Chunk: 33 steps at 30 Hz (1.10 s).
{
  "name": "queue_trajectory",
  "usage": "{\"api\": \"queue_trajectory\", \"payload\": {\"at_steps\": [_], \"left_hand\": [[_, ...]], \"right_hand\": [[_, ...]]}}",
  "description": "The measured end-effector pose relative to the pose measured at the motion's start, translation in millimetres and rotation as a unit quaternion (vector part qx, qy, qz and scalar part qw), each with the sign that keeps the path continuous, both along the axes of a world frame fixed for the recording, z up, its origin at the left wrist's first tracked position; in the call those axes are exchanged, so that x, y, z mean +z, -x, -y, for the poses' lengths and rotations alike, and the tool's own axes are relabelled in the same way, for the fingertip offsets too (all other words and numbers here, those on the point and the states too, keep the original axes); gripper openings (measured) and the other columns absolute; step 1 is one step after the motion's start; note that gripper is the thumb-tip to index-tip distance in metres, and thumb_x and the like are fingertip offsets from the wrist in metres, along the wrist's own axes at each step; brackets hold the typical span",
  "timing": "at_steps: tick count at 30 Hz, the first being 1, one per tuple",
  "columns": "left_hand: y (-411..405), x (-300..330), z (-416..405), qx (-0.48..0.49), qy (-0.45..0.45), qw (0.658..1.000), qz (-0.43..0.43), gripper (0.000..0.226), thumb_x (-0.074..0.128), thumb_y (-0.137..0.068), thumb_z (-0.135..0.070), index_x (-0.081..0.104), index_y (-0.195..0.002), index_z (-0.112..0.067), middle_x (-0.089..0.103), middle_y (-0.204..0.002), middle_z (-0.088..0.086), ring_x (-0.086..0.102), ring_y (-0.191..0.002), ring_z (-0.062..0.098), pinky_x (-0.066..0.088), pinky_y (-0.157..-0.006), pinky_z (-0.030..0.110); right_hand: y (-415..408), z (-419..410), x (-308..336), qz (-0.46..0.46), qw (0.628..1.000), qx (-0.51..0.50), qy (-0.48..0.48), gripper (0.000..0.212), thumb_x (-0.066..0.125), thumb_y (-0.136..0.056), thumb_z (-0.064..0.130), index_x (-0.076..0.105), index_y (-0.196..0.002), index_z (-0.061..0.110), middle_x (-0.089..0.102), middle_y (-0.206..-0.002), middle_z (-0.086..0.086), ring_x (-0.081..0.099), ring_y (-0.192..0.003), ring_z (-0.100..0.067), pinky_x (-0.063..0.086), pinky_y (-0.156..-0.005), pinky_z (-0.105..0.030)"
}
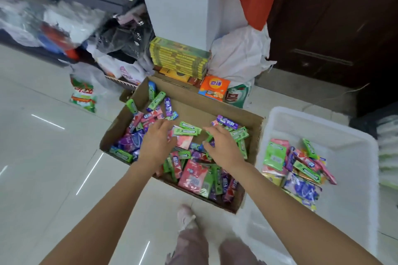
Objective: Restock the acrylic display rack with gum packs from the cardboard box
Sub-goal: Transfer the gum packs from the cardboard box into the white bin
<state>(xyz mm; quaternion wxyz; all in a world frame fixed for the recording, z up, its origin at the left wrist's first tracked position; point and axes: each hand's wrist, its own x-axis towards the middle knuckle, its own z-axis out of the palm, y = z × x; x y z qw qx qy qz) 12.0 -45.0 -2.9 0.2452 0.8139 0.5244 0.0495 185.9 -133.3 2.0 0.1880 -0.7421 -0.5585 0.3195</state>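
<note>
An open cardboard box (193,104) sits on the floor, holding several loose gum packs in green, pink, purple and blue. Both of my hands are inside it, palms down. My left hand (156,143) rests with relaxed fingers on packs at the box's middle left, fingertips beside a green gum pack (187,130) and a pink pack (184,142). My right hand (223,146) is spread over the middle right, with a small green stick (209,137) lying between thumb and forefinger. No acrylic rack is in view.
A white plastic bin (336,135) with more gum packs stands right of the box. Stacked yellow-green cartons (178,58), an orange packet (215,87) and white bags (239,54) crowd the wall behind. My foot (186,215) is just in front of the box.
</note>
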Motion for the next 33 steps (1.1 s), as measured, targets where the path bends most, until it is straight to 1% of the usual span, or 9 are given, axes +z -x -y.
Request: {"api": "queue_trajectory", "payload": {"at_steps": [3, 5, 10, 13, 15, 20, 23, 26, 33], "left_hand": [[27.2, -14.4, -20.8, -0.018, 0.037, 0.998, -0.047, 0.066, 0.065, -0.086, -0.031, 0.036, -0.143, -0.012, 0.033, -0.149, 0.009, 0.028, -0.137, 0.028, 0.032, -0.108, 0.041], [38.8, -24.6, -31.2, -0.040, 0.054, 0.995, -0.073, 0.076, 0.063, -0.085, -0.043, 0.027, -0.147, -0.018, 0.023, -0.154, 0.006, 0.020, -0.142, 0.025, 0.028, -0.112, 0.042], [53.9, -41.4, -46.6, -0.078, 0.067, 0.988, -0.111, 0.076, 0.055, -0.087, -0.050, 0.021, -0.149, -0.021, 0.014, -0.157, 0.005, 0.010, -0.145, 0.024, 0.021, -0.116, 0.043], [56.1, -44.2, -47.3, -0.092, 0.058, 0.985, -0.137, 0.072, 0.049, -0.089, -0.054, 0.025, -0.147, -0.018, 0.018, -0.156, 0.005, 0.016, -0.143, 0.024, 0.020, -0.114, 0.041], [56.6, -45.7, -46.9, -0.096, 0.050, 0.984, -0.140, 0.071, 0.047, -0.089, -0.055, 0.027, -0.146, -0.017, 0.021, -0.155, 0.006, 0.020, -0.142, 0.024, 0.021, -0.113, 0.041], [56.0, -47.5, -49.6, -0.102, 0.058, 0.981, -0.151, 0.072, 0.047, -0.088, -0.059, 0.028, -0.145, -0.020, 0.023, -0.154, 0.005, 0.021, -0.142, 0.024, 0.023, -0.112, 0.043], [54.2, -46.2, -50.5, -0.098, 0.064, 0.982, -0.148, 0.070, 0.049, -0.088, -0.056, 0.029, -0.145, -0.020, 0.024, -0.154, 0.005, 0.022, -0.141, 0.024, 0.023, -0.112, 0.044], [51.6, -43.6, -50.3, -0.089, 0.064, 0.986, -0.128, 0.065, 0.053, -0.089, -0.050, 0.032, -0.143, -0.021, 0.027, -0.152, 0.003, 0.024, -0.140, 0.023, 0.023, -0.111, 0.043], [40.6, -39.1, -57.6, -0.125, 0.088, 0.982, -0.107, 0.065, 0.054, -0.090, -0.044, 0.029, -0.145, -0.021, 0.038, -0.146, 0.005, 0.027, -0.137, 0.025, 0.026, -0.110, 0.044]], "right_hand": [[21.7, -25.8, -13.1, 0.008, 0.999, 0.006, 0.039, 0.053, 0.053, -0.095, 0.026, 0.034, -0.144, 0.018, 0.038, -0.142, -0.005, 0.030, -0.135, -0.020, 0.030, -0.107, -0.032], [31.1, -40.2, -21.9, 0.012, 0.998, 0.003, 0.064, 0.057, 0.054, -0.094, 0.027, 0.030, -0.146, 0.017, 0.035, -0.145, -0.005, 0.027, -0.137, -0.021, 0.027, -0.110, -0.034], [41.6, -63.0, -41.8, 0.024, 0.991, -0.013, 0.130, 0.069, 0.060, -0.090, 0.030, 0.025, -0.148, 0.017, 0.025, -0.153, -0.004, 0.022, -0.141, -0.022, 0.020, -0.115, -0.035], [46.8, -67.3, -50.2, 0.037, 0.988, -0.029, 0.148, 0.073, 0.065, -0.087, 0.026, 0.026, -0.147, 0.016, 0.027, -0.150, -0.006, 0.027, -0.138, -0.024, 0.025, -0.115, -0.037], [50.2, -68.3, -53.2, 0.053, 0.986, -0.039, 0.152, 0.074, 0.067, -0.085, 0.023, 0.028, -0.146, 0.014, 0.033, -0.141, -0.008, 0.033, -0.133, -0.024, 0.030, -0.112, -0.037], [51.2, -74.0, -55.8, 0.050, 0.981, -0.054, 0.180, 0.058, 0.072, -0.079, 0.023, 0.047, -0.130, 0.007, 0.040, -0.129, -0.013, 0.032, -0.128, -0.027, 0.033, -0.107, -0.035], [52.2, -76.8, -55.1, 0.039, 0.979, -0.056, 0.190, 0.057, 0.073, -0.079, 0.020, 0.047, -0.128, 0.007, 0.044, -0.127, -0.014, 0.037, -0.124, -0.028, 0.035, -0.105, -0.037], [51.8, -79.7, -53.9, 0.027, 0.979, -0.059, 0.192, 0.054, 0.074, -0.078, 0.018, 0.046, -0.123, 0.007, 0.050, -0.123, -0.015, 0.046, -0.116, -0.030, 0.041, -0.098, -0.039], [43.1, -80.5, -43.7, 0.023, 0.980, -0.034, 0.194, 0.051, 0.070, -0.083, 0.020, 0.050, -0.127, 0.006, 0.052, -0.127, -0.016, 0.050, -0.116, -0.030, 0.040, -0.096, -0.032]]}}
